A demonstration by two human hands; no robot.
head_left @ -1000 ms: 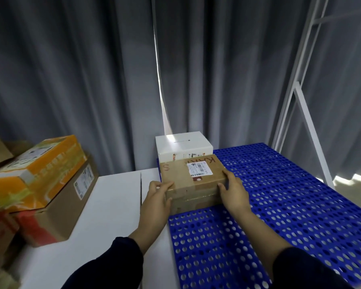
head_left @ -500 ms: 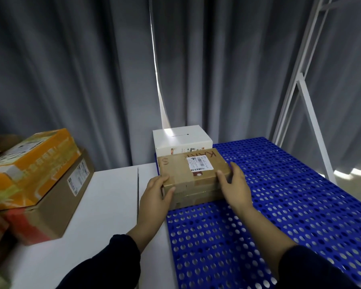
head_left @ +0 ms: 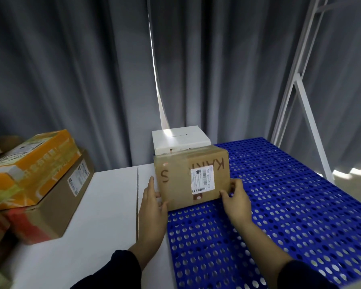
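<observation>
Grey pleated curtain (head_left: 71,80) across the whole background, parted by a narrow bright slit (head_left: 157,90) near the middle. Blue perforated panel (head_left: 290,205) filling the right foreground, laid flat and butted against the white desk (head_left: 96,215) to its left. White metal frame (head_left: 300,97) upright behind the panel at far right, with a slanted brace. Stack of cartons at the left edge of the desk: brown carton (head_left: 56,207) below, red-printed on its near face and labelled on its right side; orange carton (head_left: 29,163) on top, lying askew. Cardboard box (head_left: 175,184) at the left rim of the blue panel, just beside the desk edge, tipped up with its broad taped face toward the camera and its lower edge down at the panel; contact with the panel not clear. Marker letters on that face: S at left, KAN at upper right. White box (head_left: 179,140) directly behind, lying flat, partly hidden; touching the cardboard box or not, impossible to tell. Left hand (head_left: 152,207) clamped on the cardboard box's left side, fingers laid along the side, thumb over the lower front corner. Right hand (head_left: 237,203) clamped on the lower right corner, thumb on the front face, fingers wrapped round the right edge. Hands apart, the box between them. White shipping label (head_left: 202,180) with barcodes on the face, right of centre, near the right thumb.
</observation>
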